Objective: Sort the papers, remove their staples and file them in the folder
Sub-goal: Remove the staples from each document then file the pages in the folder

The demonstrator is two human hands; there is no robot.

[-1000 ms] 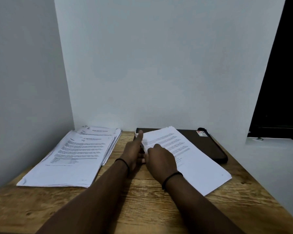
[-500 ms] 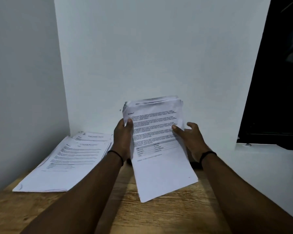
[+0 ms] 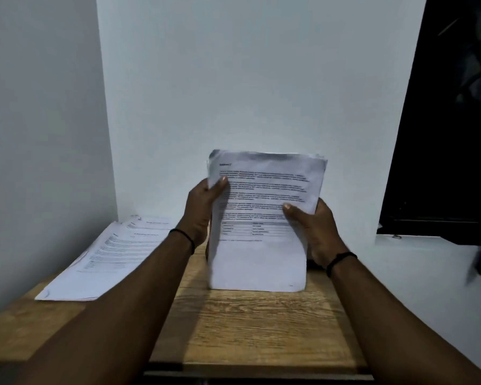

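Note:
A thick bundle of printed papers (image 3: 264, 245) stands upright on its bottom edge on the wooden table (image 3: 256, 329), its printed face toward me. My left hand (image 3: 203, 209) grips its left edge, thumb on the front near the top corner. My right hand (image 3: 314, 226) grips the right edge, thumb pressed on the front. A second, spread pile of printed papers (image 3: 114, 254) lies flat at the table's left. The dark folder is almost wholly hidden behind the held bundle and my right hand.
White walls close in on the left and behind the table. A white ledge (image 3: 428, 273) runs along the right, under a dark window opening (image 3: 442, 134). The table's front edge is near the bottom of the view.
The bundle lay flat on the folder under both hands a second ago. Both hands lifted it and turned it from tilted to upright, its bottom edge now on the table.

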